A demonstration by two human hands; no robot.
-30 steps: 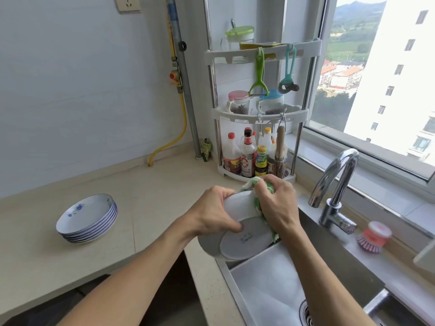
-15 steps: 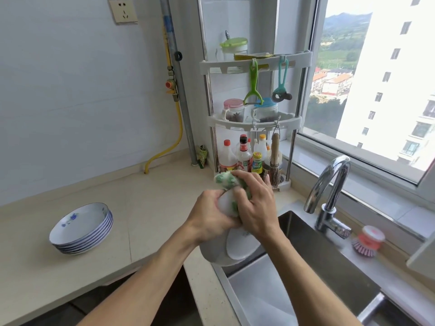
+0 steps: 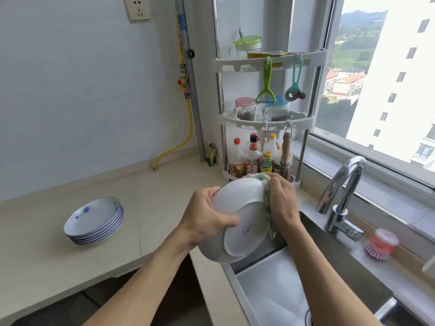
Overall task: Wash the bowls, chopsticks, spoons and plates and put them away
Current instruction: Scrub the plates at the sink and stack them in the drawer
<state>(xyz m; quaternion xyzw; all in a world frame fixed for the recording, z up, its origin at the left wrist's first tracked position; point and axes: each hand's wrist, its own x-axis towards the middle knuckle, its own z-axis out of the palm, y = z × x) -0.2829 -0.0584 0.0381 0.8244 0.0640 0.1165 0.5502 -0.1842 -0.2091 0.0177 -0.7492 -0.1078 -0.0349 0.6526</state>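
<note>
1. I see my left hand (image 3: 207,220) clamped on the left edge of a white plate (image 3: 237,220), thumb on its underside, fingers behind the rim.
2. The plate is tilted with its underside toward me, above the near-left corner of the sink (image 3: 270,290).
3. My right hand (image 3: 282,203) is closed on a green and white cloth (image 3: 268,208), and it presses the cloth on the right rim of the plate. Both hands are close together, with only the plate between them.
4. On the counter (image 3: 153,220), well apart to the left, stands a stack of blue-patterned plates (image 3: 94,220).
5. The faucet (image 3: 341,196) is right of my hands, and a pink brush (image 3: 380,244) lies just beside it, further right.
6. Far behind the plate, a corner rack (image 3: 266,123) holds bottles and jars.
</note>
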